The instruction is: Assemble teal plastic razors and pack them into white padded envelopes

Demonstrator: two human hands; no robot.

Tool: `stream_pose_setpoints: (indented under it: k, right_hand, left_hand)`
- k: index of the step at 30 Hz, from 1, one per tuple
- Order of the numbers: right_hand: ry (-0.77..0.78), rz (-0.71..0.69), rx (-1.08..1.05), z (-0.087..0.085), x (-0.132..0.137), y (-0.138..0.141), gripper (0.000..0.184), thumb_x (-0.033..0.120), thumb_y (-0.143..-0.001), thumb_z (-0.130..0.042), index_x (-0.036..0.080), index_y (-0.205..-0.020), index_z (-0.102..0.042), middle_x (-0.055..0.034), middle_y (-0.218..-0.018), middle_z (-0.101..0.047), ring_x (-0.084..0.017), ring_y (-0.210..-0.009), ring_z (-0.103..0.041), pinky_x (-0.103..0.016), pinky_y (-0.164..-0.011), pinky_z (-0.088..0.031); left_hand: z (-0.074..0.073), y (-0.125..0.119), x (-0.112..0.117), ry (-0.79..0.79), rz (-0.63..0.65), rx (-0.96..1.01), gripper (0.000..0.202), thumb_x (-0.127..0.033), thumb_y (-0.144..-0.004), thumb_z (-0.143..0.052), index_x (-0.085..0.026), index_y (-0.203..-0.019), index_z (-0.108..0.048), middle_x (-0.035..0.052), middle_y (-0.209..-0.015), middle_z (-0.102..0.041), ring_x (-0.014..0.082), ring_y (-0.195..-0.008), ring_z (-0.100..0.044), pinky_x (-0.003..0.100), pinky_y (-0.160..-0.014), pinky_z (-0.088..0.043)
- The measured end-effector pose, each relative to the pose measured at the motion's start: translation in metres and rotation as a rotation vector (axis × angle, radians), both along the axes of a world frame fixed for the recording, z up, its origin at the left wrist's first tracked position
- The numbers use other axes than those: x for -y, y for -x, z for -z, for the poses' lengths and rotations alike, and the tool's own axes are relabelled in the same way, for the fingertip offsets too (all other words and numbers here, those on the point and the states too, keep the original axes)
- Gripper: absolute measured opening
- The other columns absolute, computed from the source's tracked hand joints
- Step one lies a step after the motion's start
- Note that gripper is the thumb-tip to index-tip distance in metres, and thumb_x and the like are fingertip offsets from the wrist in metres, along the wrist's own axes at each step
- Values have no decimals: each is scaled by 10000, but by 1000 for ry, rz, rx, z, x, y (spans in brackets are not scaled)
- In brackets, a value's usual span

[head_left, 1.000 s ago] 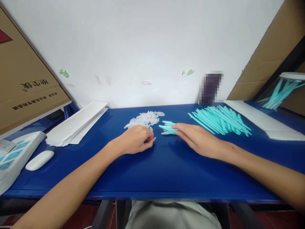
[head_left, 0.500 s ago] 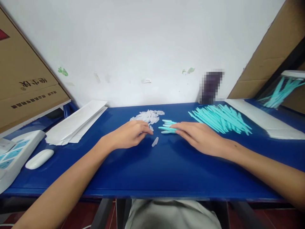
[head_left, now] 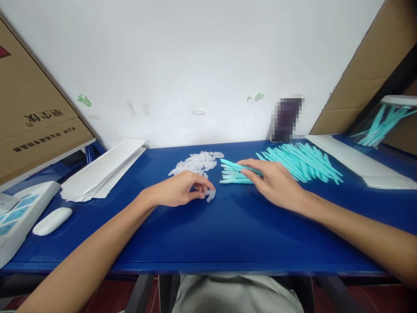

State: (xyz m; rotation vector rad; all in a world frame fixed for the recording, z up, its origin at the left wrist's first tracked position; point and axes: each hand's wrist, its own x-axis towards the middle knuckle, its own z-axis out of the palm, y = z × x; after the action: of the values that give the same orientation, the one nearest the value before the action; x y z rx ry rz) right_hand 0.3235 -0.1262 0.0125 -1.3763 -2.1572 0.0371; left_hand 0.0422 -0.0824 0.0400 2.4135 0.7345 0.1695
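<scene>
Between the thumb and fingers of my left hand [head_left: 182, 189] is a small translucent plastic cap [head_left: 211, 194], low over the table; a second cap seems to overlap it. A heap of similar caps [head_left: 195, 162] lies just behind that hand. My right hand [head_left: 275, 176] grips a slim turquoise stick [head_left: 237, 165], its free end pointing left and tilted up. Below it, several more turquoise sticks [head_left: 231, 177] lie side by side, partly hidden by the hand. Behind my right hand spreads a larger pile of these sticks [head_left: 304, 161].
On the left are folded white paper [head_left: 104, 167], a white oval case [head_left: 52, 221], a power strip [head_left: 28, 208] and a cardboard box [head_left: 42, 108]. On the right, a white strip [head_left: 361, 163] lies near a jar of turquoise sticks [head_left: 381, 124]. A white wall backs the blue table [head_left: 228, 234].
My right hand has lifted one turquoise stick from the small group and shifted slightly right. My left hand has moved down and right to the loose cap and closed its fingers there.
</scene>
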Motion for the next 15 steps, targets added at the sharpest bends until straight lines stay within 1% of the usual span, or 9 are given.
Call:
stream_pose_setpoints:
  k: [2,4,5,8,9,10,12,13,15]
  right_hand:
    - [-27,21,-34,0,1,1,349,385,-1025,-420,244,-1222,-671,-38,-1153,-752,-237,-929,-726,-320,-725,-503]
    - [-39,10,-46,1,1,1,347,380,-1032,-409,236,-1201,-675,-42,-1161,-749,-238,-969,-717,-317,-757,-496]
    - [-39,-2,-43,1,1,1,347,380,-1033,-406,234,-1199,-675,-43,-1171,-745,-239,-987,-713,-316,-768,-493]
    - [-35,-15,-16,2,0,-1,351,386,-1033,-407,229,-1199,-673,-47,-1184,-740,-246,-1000,-709,-319,-770,-486]
    - [-34,-15,-12,2,0,-1,352,389,-1033,-407,229,-1197,-673,-47,-1179,-742,-245,-990,-711,-319,-764,-483]
    - [-33,-13,-11,2,0,-2,352,390,-1033,-405,228,-1195,-672,-47,-1167,-745,-242,-971,-713,-317,-752,-480]
    - [-36,-4,-20,1,0,-2,350,383,-1034,-401,223,-1193,-668,-47,-1127,-753,-236,-934,-715,-314,-732,-471]
    - [-38,-1,-26,0,0,-2,348,377,-1035,-398,218,-1194,-664,-46,-1105,-756,-232,-918,-714,-312,-726,-467]
    - [-37,5,-31,-1,1,-2,346,366,-1036,-392,211,-1199,-655,-43,-1071,-759,-230,-900,-711,-310,-717,-457]
  left_hand:
    - [1,0,0,24,-6,13,410,-164,-917,-603,-225,-1322,-616,38,-967,-725,141,-838,-655,253,-739,-518]
    - [1,1,0,37,-3,44,445,-170,-920,-602,-235,-1359,-579,33,-958,-714,137,-836,-649,259,-748,-520]
    - [0,1,0,45,-3,61,401,-176,-918,-605,-227,-1316,-606,33,-953,-713,138,-837,-649,259,-743,-520]
    - [-2,2,-1,54,-10,73,146,-192,-907,-618,-181,-1014,-717,41,-922,-720,140,-816,-657,250,-714,-516]
    - [-3,2,-1,53,-13,70,122,-190,-902,-623,-174,-966,-726,44,-925,-725,141,-813,-662,247,-708,-516]
    - [-3,2,-1,46,-14,69,128,-185,-896,-627,-175,-964,-734,46,-938,-731,142,-817,-667,245,-711,-518]
    - [-4,2,-1,22,1,67,193,-170,-890,-630,-192,-1046,-742,50,-991,-740,149,-857,-677,248,-738,-525]
    - [-4,2,-1,9,23,66,224,-166,-893,-627,-201,-1084,-739,52,-1017,-743,153,-882,-680,250,-753,-527]
    - [-1,1,-1,-25,83,78,223,-166,-914,-608,-204,-1086,-745,56,-1031,-747,154,-912,-683,254,-786,-527]
